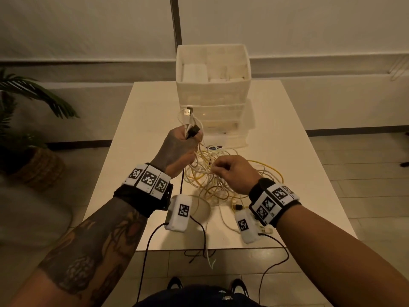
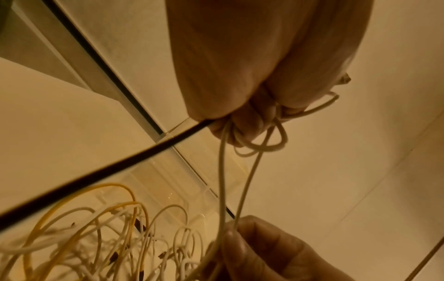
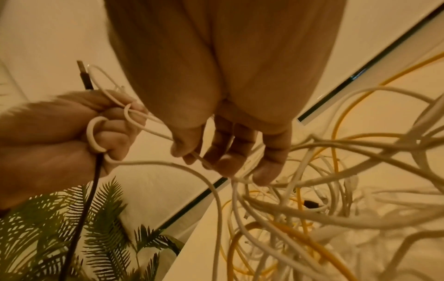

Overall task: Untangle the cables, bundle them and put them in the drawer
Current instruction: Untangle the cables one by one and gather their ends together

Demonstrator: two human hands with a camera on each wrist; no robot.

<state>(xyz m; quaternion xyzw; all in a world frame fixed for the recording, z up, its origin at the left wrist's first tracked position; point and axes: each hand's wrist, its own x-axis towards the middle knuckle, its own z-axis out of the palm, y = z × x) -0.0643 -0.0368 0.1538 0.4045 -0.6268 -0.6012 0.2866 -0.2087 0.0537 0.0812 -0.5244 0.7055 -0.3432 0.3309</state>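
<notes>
A tangle of white and yellow cables [image 1: 223, 173] lies mid-table in front of a white drawer unit [image 1: 223, 122]. My left hand [image 1: 179, 147] is raised above the tangle and grips several cable ends: a white USB plug [image 1: 188, 114] and a black plug [image 1: 193, 131] stick out of the fist. A black cable [image 2: 100, 171] hangs down from that fist. My right hand [image 1: 230, 171] pinches a white cable [image 3: 153, 121] that runs across to the left fist [image 3: 72, 136]. In the right wrist view the right thumb and fingers [image 3: 223, 152] hold the strand just above the tangle [image 3: 312, 209].
A white basket [image 1: 213, 69] sits on top of the drawer unit. Two white tagged modules [image 1: 179, 212] [image 1: 244, 227] lie near the table's front edge, with black leads trailing off it. A potted palm [image 1: 28, 134] stands on the floor at the left.
</notes>
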